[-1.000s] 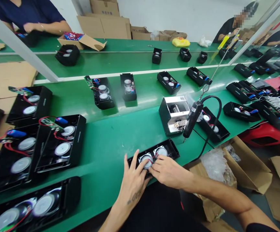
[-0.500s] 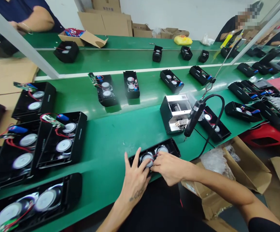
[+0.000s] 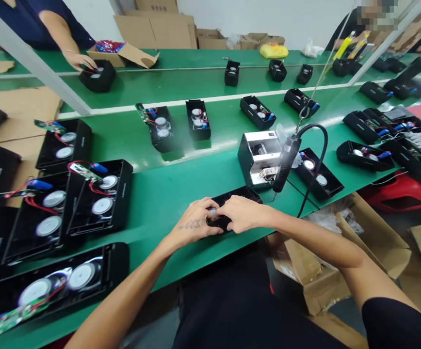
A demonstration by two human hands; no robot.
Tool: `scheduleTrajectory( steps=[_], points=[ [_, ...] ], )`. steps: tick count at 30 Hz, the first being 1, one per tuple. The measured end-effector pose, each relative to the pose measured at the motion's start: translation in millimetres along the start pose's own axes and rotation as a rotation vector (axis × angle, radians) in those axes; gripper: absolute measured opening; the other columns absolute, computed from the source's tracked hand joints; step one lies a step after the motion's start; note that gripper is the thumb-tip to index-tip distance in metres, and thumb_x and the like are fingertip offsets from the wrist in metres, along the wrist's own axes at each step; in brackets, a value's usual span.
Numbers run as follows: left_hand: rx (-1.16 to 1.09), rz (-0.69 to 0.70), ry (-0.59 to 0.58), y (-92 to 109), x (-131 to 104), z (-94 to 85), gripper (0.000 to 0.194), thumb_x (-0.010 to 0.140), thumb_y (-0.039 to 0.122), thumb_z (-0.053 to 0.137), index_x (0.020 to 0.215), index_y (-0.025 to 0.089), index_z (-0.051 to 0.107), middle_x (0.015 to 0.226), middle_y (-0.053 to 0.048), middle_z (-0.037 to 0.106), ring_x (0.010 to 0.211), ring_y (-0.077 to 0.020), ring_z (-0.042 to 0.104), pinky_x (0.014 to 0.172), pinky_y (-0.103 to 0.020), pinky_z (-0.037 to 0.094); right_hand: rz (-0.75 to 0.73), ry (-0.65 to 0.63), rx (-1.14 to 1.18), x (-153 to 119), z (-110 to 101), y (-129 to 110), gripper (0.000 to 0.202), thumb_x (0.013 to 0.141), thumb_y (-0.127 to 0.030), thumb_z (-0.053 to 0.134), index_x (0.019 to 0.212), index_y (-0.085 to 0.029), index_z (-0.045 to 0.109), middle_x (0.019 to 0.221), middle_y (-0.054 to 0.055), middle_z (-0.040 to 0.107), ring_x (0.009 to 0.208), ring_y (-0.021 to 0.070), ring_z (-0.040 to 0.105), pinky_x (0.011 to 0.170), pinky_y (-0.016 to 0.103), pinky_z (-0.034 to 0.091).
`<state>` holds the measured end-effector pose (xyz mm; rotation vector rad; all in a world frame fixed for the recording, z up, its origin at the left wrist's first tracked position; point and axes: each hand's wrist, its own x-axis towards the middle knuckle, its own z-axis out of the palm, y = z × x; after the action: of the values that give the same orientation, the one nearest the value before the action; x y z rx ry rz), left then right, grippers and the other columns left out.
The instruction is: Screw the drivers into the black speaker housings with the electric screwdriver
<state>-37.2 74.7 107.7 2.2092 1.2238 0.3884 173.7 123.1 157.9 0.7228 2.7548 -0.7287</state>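
Note:
A black speaker housing (image 3: 245,193) lies near the front edge of the green bench, its inside mostly covered by my hands. My left hand (image 3: 195,222) is bent round the left end of the housing, thumb at the near wall and fingers over the top. Over the middle, the curled fingers of my right hand (image 3: 242,213) meet those of my left; whatever they pinch is too hidden to name. Just behind stands a black and silver metal device (image 3: 259,157). A black electric screwdriver (image 3: 286,162) hangs to the right of it, tip down.
Several open housings with white speakers stand at the left, one of them (image 3: 103,196) nearest. Another open housing (image 3: 319,173) lies right of the screwdriver. Cardboard boxes (image 3: 305,271) sit below the bench at right. Across the bench, a person's hand (image 3: 81,60) touches a housing.
My left hand has gone from spread fingers to a bent grip on the housing. The speakers inside are now mostly covered. Across the bench, a person's hand has reached a housing.

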Motion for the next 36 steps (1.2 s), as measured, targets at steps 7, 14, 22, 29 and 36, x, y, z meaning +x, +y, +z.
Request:
scheduleTrajectory(
  steps=[7,14,22,29,36],
  points=[
    [-0.031,0.003,0.008,-3,3,-1.0,0.034,0.083,0.050,0.083,0.064,0.023,0.076,0.116,-0.001,0.072,0.092,-0.0176,0.067,0.082,-0.032,0.053,0.002,0.027,-0.011,3,6,-7,0.045,0.089,-0.018,0.076,0.133,-0.021,0.076,0.109,0.011,0.082,0.088,0.0287,0.076,0.081,0.037,0.050],
    [-0.018,0.018,-0.020,-6,4,-2.3,0.021,0.085,0.046,0.085,0.076,0.028,0.083,0.117,0.000,0.073,0.101,-0.0202,0.069,0.089,-0.035,0.053,0.019,0.121,-0.073,4,26,-7,0.029,0.091,-0.019,0.077,0.120,-0.016,0.079,0.104,0.015,0.078,0.096,0.0312,0.071,0.081,0.040,0.053],
    [0.266,0.122,0.182,10,-30,44.3,0.010,0.080,0.024,0.088,0.080,0.024,0.079,0.118,-0.006,0.077,0.149,-0.0469,0.049,0.115,-0.069,0.042,0.300,1.307,0.076,-55,39,24,0.033,0.098,-0.031,0.073,0.127,-0.019,0.064,0.117,0.014,0.070,0.111,0.0287,0.065,0.099,0.046,0.056],
    [0.418,0.211,0.292,11,-46,65.4,0.017,0.076,0.016,0.086,0.084,0.022,0.072,0.120,-0.005,0.077,0.152,-0.0500,0.047,0.119,-0.069,0.039,0.693,1.422,0.427,-81,57,103,0.046,0.092,-0.044,0.077,0.127,-0.016,0.065,0.118,0.015,0.075,0.104,0.0293,0.071,0.099,0.049,0.059],
    [0.302,0.188,0.379,4,-43,68.8,0.025,0.072,0.026,0.093,0.083,0.023,0.072,0.117,-0.001,0.080,0.147,-0.0473,0.053,0.121,-0.063,0.037,0.366,1.478,0.915,-67,58,97,0.033,0.087,-0.039,0.077,0.110,-0.021,0.062,0.061,-0.008,0.061,0.048,0.0136,0.057,0.055,0.031,0.052]
  ],
)
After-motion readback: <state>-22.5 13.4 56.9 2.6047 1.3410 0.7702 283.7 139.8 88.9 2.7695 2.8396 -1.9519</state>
